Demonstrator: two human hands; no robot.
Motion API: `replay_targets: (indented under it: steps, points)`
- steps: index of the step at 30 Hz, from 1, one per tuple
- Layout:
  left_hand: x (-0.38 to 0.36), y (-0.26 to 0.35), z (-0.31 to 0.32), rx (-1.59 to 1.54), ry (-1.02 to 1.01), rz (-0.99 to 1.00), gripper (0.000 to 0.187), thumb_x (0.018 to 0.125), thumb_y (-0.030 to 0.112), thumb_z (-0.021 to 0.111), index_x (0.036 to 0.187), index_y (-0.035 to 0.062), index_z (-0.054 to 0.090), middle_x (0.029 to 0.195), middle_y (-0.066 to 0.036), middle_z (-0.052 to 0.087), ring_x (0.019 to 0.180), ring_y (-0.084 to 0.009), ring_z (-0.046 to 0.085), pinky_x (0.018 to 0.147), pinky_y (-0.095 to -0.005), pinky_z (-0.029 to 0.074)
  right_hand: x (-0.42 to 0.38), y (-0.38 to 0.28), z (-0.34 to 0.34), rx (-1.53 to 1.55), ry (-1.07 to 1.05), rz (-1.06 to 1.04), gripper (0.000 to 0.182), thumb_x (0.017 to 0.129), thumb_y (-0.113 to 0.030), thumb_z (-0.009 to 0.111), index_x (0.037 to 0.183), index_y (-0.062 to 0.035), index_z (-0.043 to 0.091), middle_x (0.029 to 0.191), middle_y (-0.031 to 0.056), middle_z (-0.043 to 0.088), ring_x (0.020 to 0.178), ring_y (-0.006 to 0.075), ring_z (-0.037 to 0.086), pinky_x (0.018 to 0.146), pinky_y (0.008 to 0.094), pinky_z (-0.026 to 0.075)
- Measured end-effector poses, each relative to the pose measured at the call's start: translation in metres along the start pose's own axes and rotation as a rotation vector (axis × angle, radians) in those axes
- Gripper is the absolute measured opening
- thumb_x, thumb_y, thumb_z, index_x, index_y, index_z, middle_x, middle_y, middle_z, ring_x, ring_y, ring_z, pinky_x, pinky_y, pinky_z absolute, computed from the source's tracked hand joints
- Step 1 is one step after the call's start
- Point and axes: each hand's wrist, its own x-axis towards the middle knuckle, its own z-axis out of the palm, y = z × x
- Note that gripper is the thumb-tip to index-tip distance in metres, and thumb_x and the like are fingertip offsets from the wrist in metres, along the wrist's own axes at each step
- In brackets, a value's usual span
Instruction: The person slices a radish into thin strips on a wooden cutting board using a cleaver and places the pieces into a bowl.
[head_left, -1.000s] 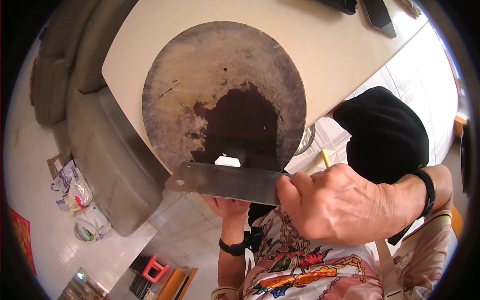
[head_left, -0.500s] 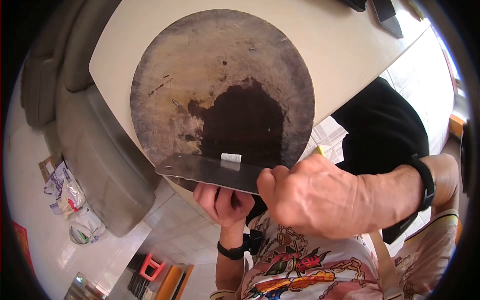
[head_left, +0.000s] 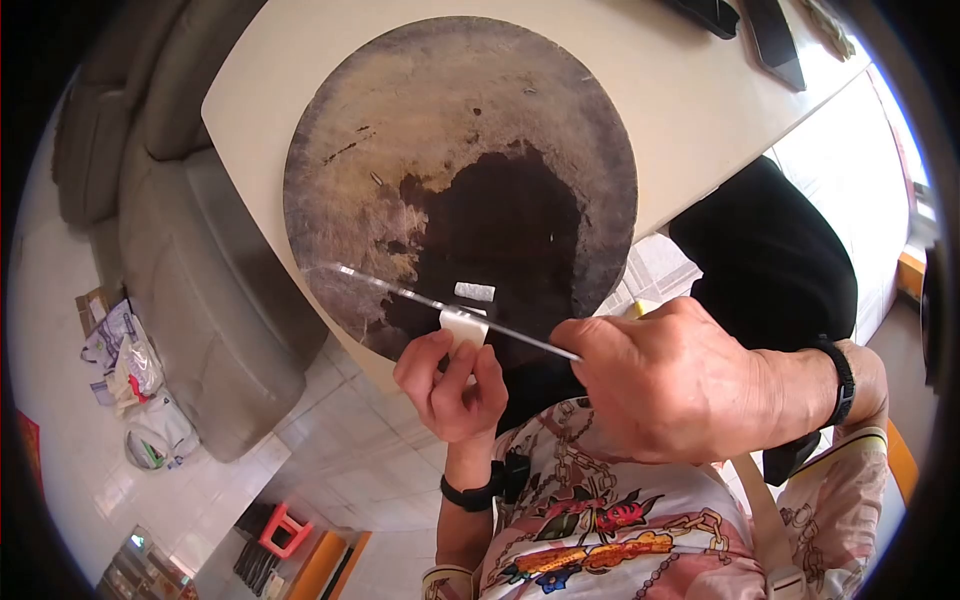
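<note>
A round, worn wooden chopping board [head_left: 440, 130] with a dark wet patch lies on a cream table [head_left: 660, 100]. My right hand [head_left: 670, 390] grips the handle of a steel cleaver [head_left: 440, 300], its blade now edge-down over the board's near rim. My left hand [head_left: 450, 380] pinches a small white piece [head_left: 462, 327] against the near side of the blade. A cut white sliver [head_left: 474, 291] lies on the dark patch just beyond the blade.
A grey sofa [head_left: 180, 260] stands left of the table. Plastic bags [head_left: 130, 380] lie on the tiled floor below it. Dark flat devices [head_left: 770, 30] rest at the table's far right. A black stool or seat [head_left: 780, 260] sits beside my right arm.
The cleaver turned from lying flat to standing edge-down. My left hand came up from under the blade and took hold of the white piece at the board's near rim.
</note>
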Motion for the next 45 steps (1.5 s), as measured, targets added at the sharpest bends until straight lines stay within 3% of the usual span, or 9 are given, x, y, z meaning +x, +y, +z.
replay_targets:
  steps: [9,14,17,20,22,23,29,39,45]
  points:
    - [-0.009,-0.004,0.002,0.076,0.009,0.033,0.02,0.084,0.007,0.066,0.102,0.0047,0.058,0.11,-0.014,0.055,0.097,-0.0328,0.054,0.08,-0.0397,0.047,-0.015,0.005,0.001,-0.031,-0.006,-0.042,0.033,0.066,-0.006,0.065,0.087,0.0077,0.044,0.068,0.0187,0.057,0.056,0.0357,0.062,0.046,0.0401,0.049]
    - [-0.032,-0.015,0.002,0.129,0.032,-0.008,0.029,0.089,0.024,0.064,0.106,0.0026,0.058,0.112,-0.015,0.056,0.101,-0.0383,0.054,0.087,-0.0464,0.044,-0.016,0.0,0.003,-0.164,-0.001,-0.142,0.031,0.064,-0.004,0.061,0.087,0.0125,0.047,0.064,0.0143,0.053,0.054,0.0249,0.06,0.042,0.032,0.047]
    - [-0.052,-0.021,-0.006,0.185,-0.053,-0.104,0.044,0.09,0.036,0.061,0.118,0.0024,0.057,0.117,-0.016,0.056,0.104,-0.0395,0.054,0.089,-0.0472,0.043,-0.016,0.001,0.003,-0.223,-0.043,-0.153,0.048,0.067,-0.007,0.062,0.105,0.0191,0.05,0.066,0.011,0.053,0.05,0.0222,0.061,0.039,0.0315,0.047]
    - [-0.073,-0.025,-0.015,0.384,-0.132,-0.204,0.054,0.088,0.041,0.062,0.126,0.003,0.055,0.124,-0.015,0.056,0.107,-0.0353,0.055,0.091,-0.0458,0.043,-0.015,-0.001,0.001,-0.321,-0.014,-0.242,0.049,0.065,-0.007,0.062,0.103,0.0209,0.051,0.065,0.0114,0.053,0.049,0.0204,0.06,0.038,0.0305,0.046]
    - [-0.081,-0.025,-0.032,0.671,-0.528,-0.11,0.058,0.086,0.043,0.063,0.128,0.0035,0.055,0.129,-0.013,0.055,0.113,-0.0313,0.055,0.094,-0.0444,0.043,-0.014,0.0,0.003,-0.325,0.0,-0.256,0.048,0.064,-0.007,0.062,0.101,0.0216,0.052,0.065,0.0116,0.052,0.049,0.02,0.06,0.037,0.03,0.046]
    - [-0.086,-0.027,-0.034,0.67,-0.531,-0.11,0.058,0.086,0.043,0.063,0.128,0.0035,0.055,0.129,-0.013,0.055,0.113,-0.0313,0.055,0.094,-0.0444,0.043,-0.014,0.0,0.004,-0.333,0.015,-0.274,0.047,0.063,-0.006,0.062,0.099,0.0222,0.053,0.065,0.0117,0.052,0.048,0.0196,0.06,0.037,0.0294,0.046]
    - [-0.106,-0.041,-0.031,0.26,-0.411,-0.436,0.059,0.087,0.047,0.06,0.13,0.0073,0.052,0.135,-0.013,0.05,0.124,-0.0289,0.048,0.101,-0.0439,0.04,-0.002,0.001,0.005,-0.341,-0.009,-0.257,0.045,0.063,-0.006,0.061,0.097,0.0226,0.053,0.063,0.0123,0.053,0.048,0.0199,0.06,0.037,0.0295,0.046]
    - [-0.048,-0.014,-0.019,0.182,-0.172,-0.144,0.048,0.08,0.036,0.073,0.118,0.0106,0.057,0.127,-0.013,0.051,0.115,-0.0352,0.05,0.093,-0.0475,0.042,0.023,-0.007,0.012,-0.239,-0.038,-0.166,0.044,0.063,-0.008,0.061,0.094,0.0215,0.053,0.063,0.0142,0.054,0.05,0.0239,0.059,0.04,0.0311,0.046]
    - [-0.025,-0.013,-0.008,0.054,-0.105,-0.067,0.038,0.079,0.033,0.075,0.106,0.0145,0.055,0.119,-0.01,0.051,0.106,-0.0337,0.051,0.086,-0.0452,0.043,0.039,-0.002,0.016,-0.124,0.027,-0.18,0.029,0.062,-0.006,0.063,0.08,0.0136,0.052,0.064,0.0175,0.054,0.054,0.0301,0.061,0.043,0.0344,0.047]
